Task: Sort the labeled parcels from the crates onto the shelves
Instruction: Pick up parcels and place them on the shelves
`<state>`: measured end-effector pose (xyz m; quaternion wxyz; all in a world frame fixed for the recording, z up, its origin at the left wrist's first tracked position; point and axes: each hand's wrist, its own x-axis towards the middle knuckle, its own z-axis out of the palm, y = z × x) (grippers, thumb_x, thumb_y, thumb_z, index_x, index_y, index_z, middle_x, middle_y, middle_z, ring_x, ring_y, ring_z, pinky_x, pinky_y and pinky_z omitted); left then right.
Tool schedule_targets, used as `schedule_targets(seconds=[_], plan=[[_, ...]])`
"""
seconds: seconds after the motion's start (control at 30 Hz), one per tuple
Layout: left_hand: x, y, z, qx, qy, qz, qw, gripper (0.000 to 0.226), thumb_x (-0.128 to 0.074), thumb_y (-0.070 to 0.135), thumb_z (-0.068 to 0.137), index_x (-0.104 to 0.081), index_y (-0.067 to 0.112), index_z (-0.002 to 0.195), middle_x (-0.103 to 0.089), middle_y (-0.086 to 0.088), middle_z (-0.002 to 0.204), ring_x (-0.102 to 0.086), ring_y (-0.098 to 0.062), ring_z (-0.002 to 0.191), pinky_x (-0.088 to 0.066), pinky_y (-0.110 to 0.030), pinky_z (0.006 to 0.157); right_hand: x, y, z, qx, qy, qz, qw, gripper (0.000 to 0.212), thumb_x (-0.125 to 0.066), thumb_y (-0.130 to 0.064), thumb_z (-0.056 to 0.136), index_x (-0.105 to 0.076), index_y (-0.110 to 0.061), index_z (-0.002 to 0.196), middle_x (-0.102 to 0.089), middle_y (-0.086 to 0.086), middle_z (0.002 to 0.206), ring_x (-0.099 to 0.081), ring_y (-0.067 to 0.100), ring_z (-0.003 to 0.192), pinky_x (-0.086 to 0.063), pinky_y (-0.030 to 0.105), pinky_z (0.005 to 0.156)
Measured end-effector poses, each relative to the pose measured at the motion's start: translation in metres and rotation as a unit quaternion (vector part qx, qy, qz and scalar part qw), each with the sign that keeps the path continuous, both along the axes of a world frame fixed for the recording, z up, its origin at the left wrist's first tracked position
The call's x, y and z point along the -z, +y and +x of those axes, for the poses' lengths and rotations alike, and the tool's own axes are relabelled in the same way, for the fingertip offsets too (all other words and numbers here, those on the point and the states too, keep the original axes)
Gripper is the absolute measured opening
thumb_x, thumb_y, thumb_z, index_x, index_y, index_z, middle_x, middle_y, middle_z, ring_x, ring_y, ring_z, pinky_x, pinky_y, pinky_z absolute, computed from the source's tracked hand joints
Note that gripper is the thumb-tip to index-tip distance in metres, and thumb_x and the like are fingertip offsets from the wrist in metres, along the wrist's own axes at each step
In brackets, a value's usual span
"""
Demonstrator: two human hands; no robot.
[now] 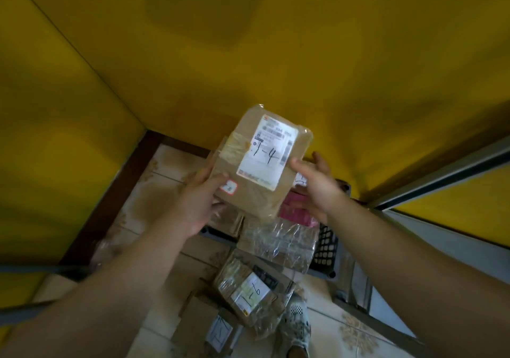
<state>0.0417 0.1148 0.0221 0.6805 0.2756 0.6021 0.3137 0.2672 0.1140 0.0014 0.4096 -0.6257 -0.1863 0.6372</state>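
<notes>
A brown cardboard parcel (262,164) with a white label marked "7-4" is held up in front of the yellow wall. My left hand (198,200) grips its lower left corner, thumb on the front face. My right hand (317,183) holds its right edge, thumb on the front and fingers behind. Below, a dark plastic crate (327,247) holds more parcels, among them a pink one (295,208) and a plastic-wrapped one (278,244). Nearer me lies a wrapped parcel marked "1-6" (248,291).
Yellow walls (248,54) meet in a corner above a tiled floor (154,192) with a dark skirting board. A metal shelf frame (441,175) runs along the right. Another labeled box (218,333) lies on the floor beside my shoe (296,327).
</notes>
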Motion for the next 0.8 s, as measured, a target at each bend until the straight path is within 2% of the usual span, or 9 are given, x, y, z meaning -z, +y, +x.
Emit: schedule_targets(seconds=[0.03,0.13,0.23,0.33,0.4,0.47,0.53,0.63,0.8], plan=[[0.003,-0.005,0.009,0.000,-0.008,0.002,1.000,0.039,-0.050,0.015,0.098,-0.050,0.025,0.135,-0.069,0.001,0.110,-0.065,-0.016,0.096,-0.051,-0.039,0.088,0.003,-0.004,-0.011,-0.017,0.021,-0.007,1.000,0.064,-0.072,-0.027,0.089,-0.037,-0.040,0.140,-0.062,-0.004,0.129,-0.063,0.024,0.110,-0.054,0.058,0.089],[0.009,-0.004,0.019,0.048,0.005,-0.001,0.999,0.046,-0.050,0.015,0.098,-0.044,0.037,0.137,-0.068,0.011,0.104,-0.063,-0.011,0.098,-0.046,-0.040,0.093,0.018,-0.010,-0.020,-0.024,0.016,-0.003,1.000,0.049,-0.071,-0.018,0.090,-0.053,-0.027,0.135,-0.072,0.000,0.118,-0.072,0.025,0.100,-0.058,0.050,0.085],[0.011,0.011,0.006,0.101,0.019,-0.018,0.995,0.051,-0.059,0.033,0.093,-0.039,0.048,0.138,-0.061,0.006,0.128,-0.053,-0.022,0.122,-0.036,-0.053,0.104,0.026,-0.009,-0.011,-0.065,-0.001,0.019,0.998,0.048,-0.071,-0.013,0.089,-0.055,-0.028,0.131,-0.071,0.000,0.119,-0.070,0.025,0.104,-0.056,0.050,0.090],[0.014,0.020,0.010,0.116,0.052,0.012,0.992,0.056,-0.061,0.020,0.093,-0.038,0.037,0.142,-0.066,-0.001,0.125,-0.067,-0.025,0.105,-0.054,-0.047,0.087,0.026,-0.005,-0.016,-0.126,-0.027,0.029,0.991,0.039,-0.065,-0.027,0.095,-0.054,-0.032,0.132,-0.070,-0.002,0.122,-0.068,0.020,0.107,-0.054,0.046,0.096],[0.020,0.029,0.012,0.069,0.046,0.040,0.996,0.053,-0.060,0.012,0.093,-0.044,0.029,0.140,-0.068,-0.005,0.121,-0.071,-0.024,0.097,-0.060,-0.040,0.075,0.033,0.002,-0.014,-0.147,-0.053,0.023,0.987,0.036,-0.043,-0.052,0.101,-0.051,-0.041,0.134,-0.064,-0.012,0.126,-0.057,0.016,0.121,-0.041,0.040,0.106],[0.026,0.038,0.008,0.016,0.047,0.068,0.996,0.048,-0.059,0.011,0.094,-0.048,0.028,0.137,-0.068,-0.003,0.120,-0.071,-0.021,0.095,-0.060,-0.037,0.071,0.049,0.014,-0.001,-0.149,-0.129,0.015,0.980,0.048,-0.031,-0.055,0.103,-0.039,-0.038,0.146,-0.048,-0.011,0.145,-0.040,0.019,0.137,-0.028,0.035,0.107],[0.035,0.044,0.004,-0.014,0.064,0.101,0.993,0.047,-0.057,0.007,0.095,-0.047,0.028,0.136,-0.069,0.001,0.118,-0.071,-0.018,0.096,-0.060,-0.035,0.070,0.078,0.025,0.019,-0.168,-0.247,0.003,0.954,0.062,-0.043,-0.049,0.102,-0.027,-0.023,0.155,-0.031,0.000,0.159,-0.031,0.026,0.145,-0.028,0.031,0.108],[0.052,0.050,0.003,-0.009,0.083,0.100,0.992,0.052,-0.059,0.007,0.094,-0.045,0.027,0.140,-0.068,0.000,0.120,-0.070,-0.022,0.101,-0.060,-0.037,0.071,0.129,0.038,0.051,-0.258,-0.389,-0.024,0.884,0.076,-0.059,-0.047,0.095,-0.026,-0.015,0.155,-0.029,0.012,0.158,-0.033,0.034,0.142,-0.034,0.043,0.114],[0.071,0.058,0.014,-0.062,0.117,0.059,0.989,0.042,-0.062,0.015,0.093,-0.054,0.029,0.131,-0.072,0.004,0.108,-0.073,-0.016,0.086,-0.059,-0.033,0.065,0.185,0.055,0.074,-0.360,-0.459,-0.057,0.810,0.085,-0.058,-0.063,0.087,-0.026,-0.023,0.154,-0.026,0.015,0.158,-0.024,0.041,0.143,-0.032,0.053,0.113]])
